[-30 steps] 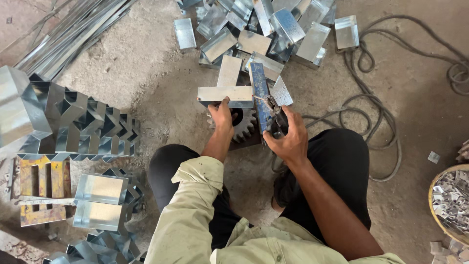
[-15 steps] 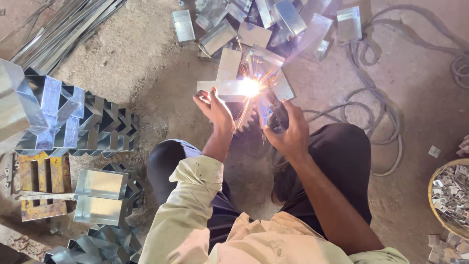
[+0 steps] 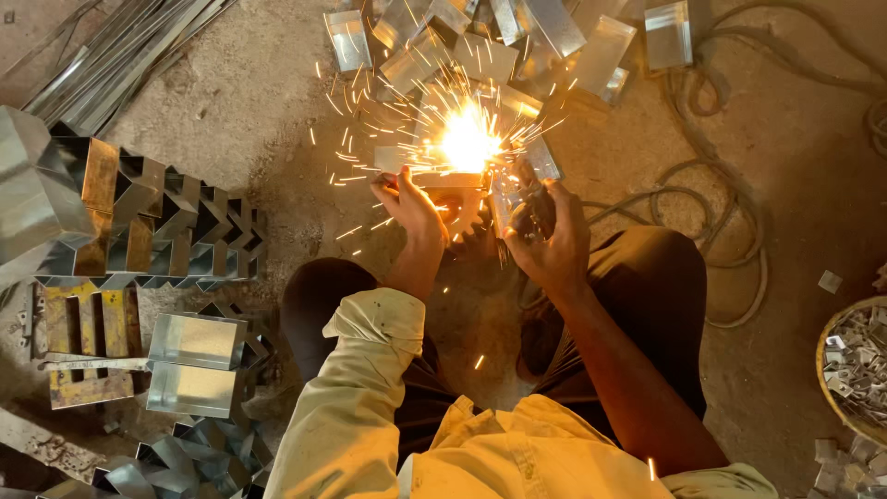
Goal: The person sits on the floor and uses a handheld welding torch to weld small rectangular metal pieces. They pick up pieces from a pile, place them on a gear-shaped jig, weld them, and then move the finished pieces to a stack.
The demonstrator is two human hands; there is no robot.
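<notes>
Keep your left hand point(image 3: 411, 205) clamped flat on the strip point(image 3: 434, 178) so it cannot shift while the arc point(image 3: 467, 140) burns at its far edge; fingers stay well back from the glare. Your right hand point(image 3: 552, 240) is closed around the holder point(image 3: 527, 208), wrist bent inward, forearm coming up from your right knee. Hold that tip steady on the joint (sparks are flying toward the plates point(image 3: 517, 37) at the floor's top edge). The strip lies on the floor just in front of your knees, the cable point(image 3: 730, 231) looping to the right.
</notes>
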